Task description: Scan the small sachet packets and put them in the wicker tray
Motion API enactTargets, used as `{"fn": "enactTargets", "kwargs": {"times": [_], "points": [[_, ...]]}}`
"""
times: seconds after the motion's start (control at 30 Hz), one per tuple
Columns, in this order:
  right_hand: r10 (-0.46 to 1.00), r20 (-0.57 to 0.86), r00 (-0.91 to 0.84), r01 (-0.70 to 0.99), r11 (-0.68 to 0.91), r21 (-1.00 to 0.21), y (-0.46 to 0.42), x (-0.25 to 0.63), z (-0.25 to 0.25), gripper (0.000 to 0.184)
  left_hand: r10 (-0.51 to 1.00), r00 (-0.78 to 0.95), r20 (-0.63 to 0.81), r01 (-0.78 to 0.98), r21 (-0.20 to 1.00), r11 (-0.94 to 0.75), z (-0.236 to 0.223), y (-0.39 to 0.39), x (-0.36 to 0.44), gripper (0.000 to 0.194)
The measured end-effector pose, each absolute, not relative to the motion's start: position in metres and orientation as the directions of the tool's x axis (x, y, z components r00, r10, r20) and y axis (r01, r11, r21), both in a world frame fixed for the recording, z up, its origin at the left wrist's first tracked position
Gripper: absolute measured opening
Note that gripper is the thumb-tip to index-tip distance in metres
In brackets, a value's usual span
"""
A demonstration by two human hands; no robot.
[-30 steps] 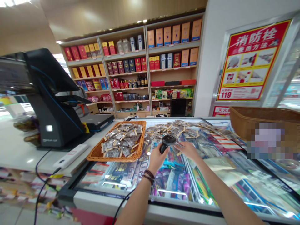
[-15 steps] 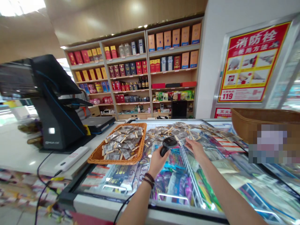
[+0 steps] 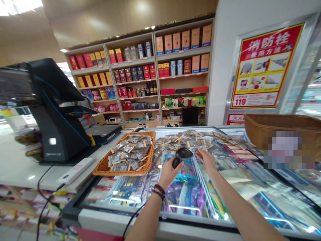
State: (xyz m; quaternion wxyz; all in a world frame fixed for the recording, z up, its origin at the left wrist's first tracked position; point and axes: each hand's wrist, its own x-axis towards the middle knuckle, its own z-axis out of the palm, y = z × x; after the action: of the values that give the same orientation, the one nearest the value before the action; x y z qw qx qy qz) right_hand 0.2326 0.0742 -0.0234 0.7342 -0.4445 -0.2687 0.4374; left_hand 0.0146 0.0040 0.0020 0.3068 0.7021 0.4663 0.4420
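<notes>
My left hand (image 3: 168, 172) is wrapped round the handle of a black barcode scanner (image 3: 182, 155), whose head points away over the freezer's glass lid (image 3: 185, 190). Beaded bracelets sit on that wrist. My right hand (image 3: 206, 159) reaches just right of the scanner head, fingers curled at the near edge of a spread of small snack packets (image 3: 190, 139) lying on the glass; what it holds, if anything, I cannot make out.
An orange wicker tray (image 3: 102, 166) with several packets sits left of the scanner. A black till terminal (image 3: 56, 120) and a white device (image 3: 75, 170) stand on the counter at left. A brown basket (image 3: 260, 129) is at right. Shelves of boxed goods (image 3: 150, 72) line the back wall.
My right hand has moved forward from beside the scanner to the edge of the packet pile. The scanner in my left hand has shifted slightly right.
</notes>
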Motion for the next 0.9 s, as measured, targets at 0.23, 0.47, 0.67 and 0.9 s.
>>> {"fn": "enactTargets", "kwargs": {"times": [0.23,0.47,0.67,0.9], "points": [[0.887,0.02,0.462,-0.371,0.214,-0.904,0.079,0.236,-0.029,0.035,0.922,0.19,0.338,0.394,0.834,-0.387,0.003,0.003,0.015,0.035],[0.878,0.01,0.479,-0.395,0.225,-0.891,0.077,0.234,-0.028,0.035,0.915,0.202,0.35,0.391,0.828,-0.403,0.007,0.0,0.016,0.037],[0.881,-0.008,0.473,-0.406,0.21,-0.89,0.075,0.231,-0.028,0.031,0.928,0.116,0.354,0.333,0.866,-0.372,0.005,0.003,0.014,0.041],[0.919,-0.088,0.383,-0.513,0.132,-0.848,0.118,0.188,-0.012,0.019,0.895,-0.128,0.428,0.313,0.873,-0.373,0.038,0.014,-0.029,0.042]]}}
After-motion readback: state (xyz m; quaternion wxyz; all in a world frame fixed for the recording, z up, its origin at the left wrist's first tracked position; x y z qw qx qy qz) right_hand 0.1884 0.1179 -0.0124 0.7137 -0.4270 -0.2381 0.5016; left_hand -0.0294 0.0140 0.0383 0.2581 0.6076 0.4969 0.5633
